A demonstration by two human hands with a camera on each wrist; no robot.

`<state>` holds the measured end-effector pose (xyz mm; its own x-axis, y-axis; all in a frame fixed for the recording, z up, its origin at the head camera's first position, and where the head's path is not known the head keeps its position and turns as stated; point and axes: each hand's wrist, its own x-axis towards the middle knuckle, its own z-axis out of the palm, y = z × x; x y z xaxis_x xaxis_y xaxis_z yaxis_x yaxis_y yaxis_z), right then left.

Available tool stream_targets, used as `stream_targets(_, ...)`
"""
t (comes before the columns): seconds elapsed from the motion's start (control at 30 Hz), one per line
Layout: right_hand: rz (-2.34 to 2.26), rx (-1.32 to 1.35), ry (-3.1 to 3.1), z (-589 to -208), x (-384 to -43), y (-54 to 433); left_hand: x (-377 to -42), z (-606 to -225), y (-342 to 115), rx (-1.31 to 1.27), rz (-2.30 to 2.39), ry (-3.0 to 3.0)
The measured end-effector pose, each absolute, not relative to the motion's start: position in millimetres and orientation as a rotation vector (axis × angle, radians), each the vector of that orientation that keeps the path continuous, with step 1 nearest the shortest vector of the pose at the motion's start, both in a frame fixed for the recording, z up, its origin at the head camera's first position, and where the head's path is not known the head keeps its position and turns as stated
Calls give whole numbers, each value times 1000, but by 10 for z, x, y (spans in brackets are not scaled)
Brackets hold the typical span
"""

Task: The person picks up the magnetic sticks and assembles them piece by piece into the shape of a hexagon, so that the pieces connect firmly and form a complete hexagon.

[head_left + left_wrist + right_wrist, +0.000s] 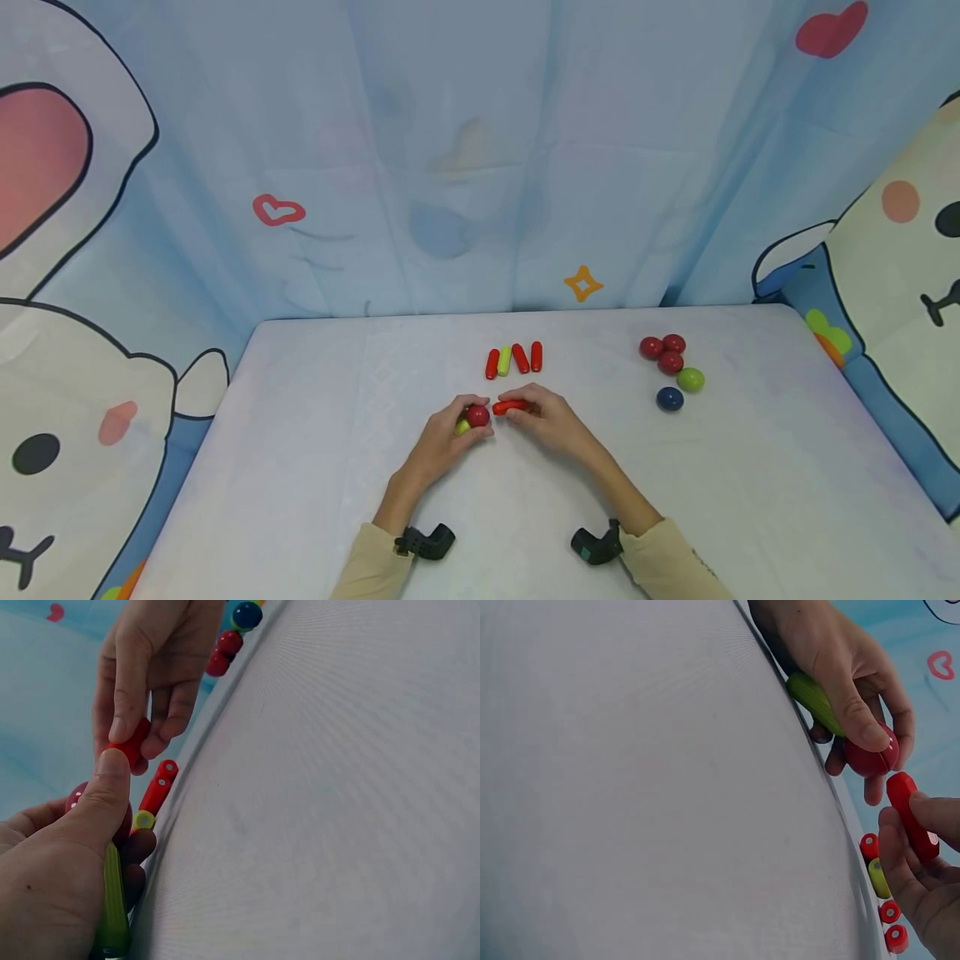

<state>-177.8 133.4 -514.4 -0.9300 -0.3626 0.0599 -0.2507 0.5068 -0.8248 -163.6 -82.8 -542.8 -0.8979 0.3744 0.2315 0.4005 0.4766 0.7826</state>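
Note:
My left hand (441,442) grips a dark red ball (478,415) between thumb and fingers. A ribbed green rod (814,702) runs from that ball back under the palm, partly hidden by the hand. Just to the right, my right hand (557,423) pinches a short bright red rod (507,407) by its far end. The rod's free end points at the ball and is right beside it, close to the left thumb in the left wrist view.
Beyond the hands, a row of short rods lies on the white-covered table (300,467): red ones (536,357) and one yellow-green (504,361). At the back right sit three red balls (671,362), a green ball (691,380) and a dark blue ball (670,399).

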Motion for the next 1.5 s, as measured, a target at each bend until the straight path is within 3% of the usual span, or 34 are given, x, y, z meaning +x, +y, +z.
stream_targets(0.5,-1398,-479,2600,-5137,-1749,1309,-1621,-5444,-815,-682,-1212,-2594)
stream_targets(1.5,-1422,-273,2539,-5087,-1831,1390,-1613,-5373,-828,-349,-917,-2510)
